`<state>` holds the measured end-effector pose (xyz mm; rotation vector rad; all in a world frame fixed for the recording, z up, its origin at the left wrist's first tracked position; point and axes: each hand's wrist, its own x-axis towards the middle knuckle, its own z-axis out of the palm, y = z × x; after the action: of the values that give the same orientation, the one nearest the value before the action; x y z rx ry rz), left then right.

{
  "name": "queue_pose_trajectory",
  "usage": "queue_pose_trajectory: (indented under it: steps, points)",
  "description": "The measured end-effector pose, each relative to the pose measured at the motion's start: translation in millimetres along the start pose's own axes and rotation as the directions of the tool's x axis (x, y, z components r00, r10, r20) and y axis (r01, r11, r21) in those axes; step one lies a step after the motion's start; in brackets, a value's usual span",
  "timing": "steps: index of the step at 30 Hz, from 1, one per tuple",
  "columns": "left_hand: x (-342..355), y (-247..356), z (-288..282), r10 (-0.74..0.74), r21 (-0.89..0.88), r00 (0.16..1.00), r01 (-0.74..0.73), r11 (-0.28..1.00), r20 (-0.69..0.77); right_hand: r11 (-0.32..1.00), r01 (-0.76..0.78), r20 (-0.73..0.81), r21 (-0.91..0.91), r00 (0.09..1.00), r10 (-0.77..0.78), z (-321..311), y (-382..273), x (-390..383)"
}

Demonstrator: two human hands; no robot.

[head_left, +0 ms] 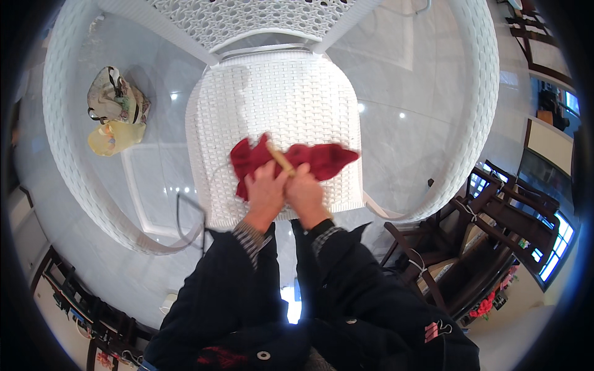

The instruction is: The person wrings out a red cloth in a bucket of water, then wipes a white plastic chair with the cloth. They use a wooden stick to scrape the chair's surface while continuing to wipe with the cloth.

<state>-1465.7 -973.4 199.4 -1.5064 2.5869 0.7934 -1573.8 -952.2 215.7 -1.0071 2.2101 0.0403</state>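
A crumpled red cloth (331, 159) lies near the front of a white woven chair seat (272, 93). My left hand (266, 191) is closed on the cloth's lower left part. Just beside it, my right hand (304, 191) grips a thin tan stick (281, 159), which rises diagonally to the upper left across the middle of the cloth. Both hands are slightly blurred, and their fingertips are partly hidden.
The chair's curved woven rim (476, 123) surrounds the seat. On the pale tiled floor at the left sit a patterned bundle (111, 96) and pale yellow item (114, 137). Dark wooden chairs (470, 226) stand at the right, with red flowers (484, 304) beside them.
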Motion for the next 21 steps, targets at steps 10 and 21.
queue_pose_trajectory:
  steps: [10, 21]
  points:
    - [63, -48, -13, -0.34, -0.017, 0.853, 0.363, 0.932, -0.397, 0.842, 0.51, -0.063, -0.178, 0.848, -0.527, -9, -69, 94]
    - [125, 75, 13, 0.098, -0.104, 0.995, -0.101, 0.989, -0.031, 0.987, -0.132, -0.268, 0.095, 0.951, 0.153, -78, 41, 86]
